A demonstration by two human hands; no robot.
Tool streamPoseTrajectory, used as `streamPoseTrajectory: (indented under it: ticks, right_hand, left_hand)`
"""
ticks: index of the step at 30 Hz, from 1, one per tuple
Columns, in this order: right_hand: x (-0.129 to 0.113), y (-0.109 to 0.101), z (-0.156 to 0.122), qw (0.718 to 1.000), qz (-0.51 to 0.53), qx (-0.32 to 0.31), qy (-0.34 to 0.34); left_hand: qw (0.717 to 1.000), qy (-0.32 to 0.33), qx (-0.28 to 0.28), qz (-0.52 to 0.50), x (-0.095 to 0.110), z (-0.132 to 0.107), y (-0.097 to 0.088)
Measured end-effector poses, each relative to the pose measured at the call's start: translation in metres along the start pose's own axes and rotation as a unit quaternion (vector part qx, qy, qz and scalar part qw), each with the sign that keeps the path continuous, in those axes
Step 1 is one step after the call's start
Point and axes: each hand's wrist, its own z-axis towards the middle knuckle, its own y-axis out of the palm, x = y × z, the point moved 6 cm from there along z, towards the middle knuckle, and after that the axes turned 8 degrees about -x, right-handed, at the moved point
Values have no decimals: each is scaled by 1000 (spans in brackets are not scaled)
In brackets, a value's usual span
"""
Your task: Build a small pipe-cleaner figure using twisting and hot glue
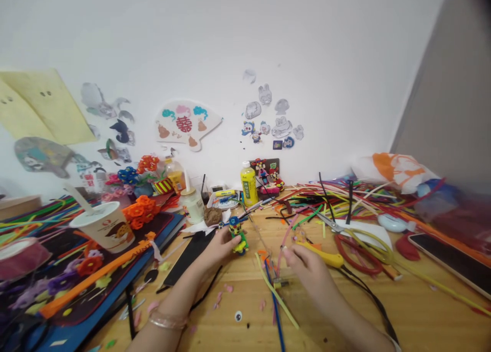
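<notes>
My left hand is closed around a small toy figure with a blue top and a green and yellow body, holding it upright just above the wooden table. To its right, my right hand has its fingertips pinched together. A thin pink strip passes right at those fingertips; whether they grip it or something smaller is unclear. Just beyond that hand lies a yellow-handled tool, probably a glue gun, with a black cord. Between the hands lie a pale yellow strip and a blue strip.
A googly eye lies near the front. Scissors and a phone are at right, before a heap of coloured strips. At left stand a lidded cup and blue folder. A yellow bottle stands behind.
</notes>
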Motion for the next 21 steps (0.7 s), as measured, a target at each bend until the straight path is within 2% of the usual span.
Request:
streamPoseTrajectory:
  ticks: [8,13,15,21]
  right_hand:
    - [-3,0,-1,1000,-9,-6,7]
    - [-2,2,0,1000,-8,-16,13]
    - [-1,2,0,1000,-6,-15,13]
    - [0,1,0,1000,-4,-11,13]
  left_hand:
    - [999,-17,-45,-10,-3,-4,-4]
    - [997,-39,-62,-3,-4,-9,1]
    - [998,-41,-51,7,-5,-9,1]
    - [997,13,52,58,-3,5,-16]
